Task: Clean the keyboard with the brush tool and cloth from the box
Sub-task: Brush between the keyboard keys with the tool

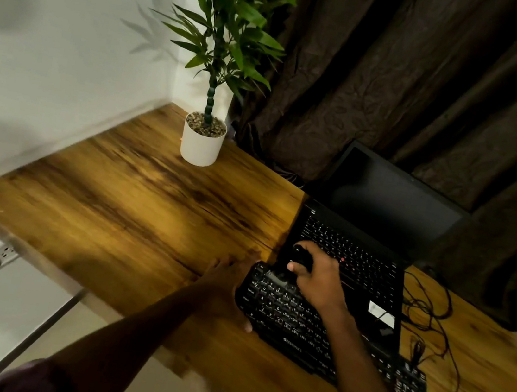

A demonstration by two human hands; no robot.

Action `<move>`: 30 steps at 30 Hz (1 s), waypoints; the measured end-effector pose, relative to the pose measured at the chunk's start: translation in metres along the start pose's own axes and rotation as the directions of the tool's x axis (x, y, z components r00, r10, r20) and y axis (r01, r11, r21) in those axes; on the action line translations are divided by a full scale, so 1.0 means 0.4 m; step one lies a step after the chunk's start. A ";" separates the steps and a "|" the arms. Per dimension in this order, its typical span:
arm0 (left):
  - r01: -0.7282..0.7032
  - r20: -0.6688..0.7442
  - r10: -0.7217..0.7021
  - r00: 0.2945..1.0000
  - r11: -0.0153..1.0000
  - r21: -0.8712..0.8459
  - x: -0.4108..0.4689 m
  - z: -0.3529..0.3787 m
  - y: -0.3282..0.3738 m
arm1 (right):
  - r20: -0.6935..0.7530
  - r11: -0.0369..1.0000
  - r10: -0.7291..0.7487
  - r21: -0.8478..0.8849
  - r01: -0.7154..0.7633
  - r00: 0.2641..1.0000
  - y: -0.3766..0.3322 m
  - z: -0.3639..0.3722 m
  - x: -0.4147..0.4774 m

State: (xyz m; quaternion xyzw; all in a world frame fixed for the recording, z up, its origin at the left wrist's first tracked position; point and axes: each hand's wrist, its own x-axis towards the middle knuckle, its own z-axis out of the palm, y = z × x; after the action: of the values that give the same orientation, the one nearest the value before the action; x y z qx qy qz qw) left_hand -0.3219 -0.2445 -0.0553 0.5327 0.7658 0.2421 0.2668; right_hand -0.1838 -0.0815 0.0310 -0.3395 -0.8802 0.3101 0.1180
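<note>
On the wooden surface (136,205), in front of the laptop (360,243), lies the black keyboard (292,320): light, stiff plastic, likely to slide on wood, so my left hand (229,278) clamps its left end, thumb on the near edge. My right hand (318,277) has its fingers wrapped round the small, hard brush tool (300,256) over the top-left keys. Its near edge seems to read ZEBRONICS.
</note>
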 end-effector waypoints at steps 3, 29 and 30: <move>0.044 0.006 -0.044 0.999 0.999 -0.002 0.010 0.014 -0.012 | 0.024 0.998 0.011 -0.057 -0.009 1.000 0.022 -0.029 -0.006; 0.020 0.000 -0.020 1.000 1.000 -0.003 0.007 0.003 0.000 | 0.067 0.985 -0.107 -0.129 0.115 0.992 -0.061 0.037 0.023; 0.026 -0.003 -0.026 1.000 1.000 -0.004 0.005 0.001 0.003 | 0.056 0.988 -0.108 -0.103 0.114 0.993 -0.061 0.041 0.023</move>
State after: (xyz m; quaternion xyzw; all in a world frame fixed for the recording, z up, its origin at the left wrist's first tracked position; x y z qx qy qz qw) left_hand -0.3214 -0.2420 -0.0552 0.5219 0.7725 0.2408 0.2698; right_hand -0.2105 -0.0971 0.0336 -0.2878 -0.9156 0.2643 0.0946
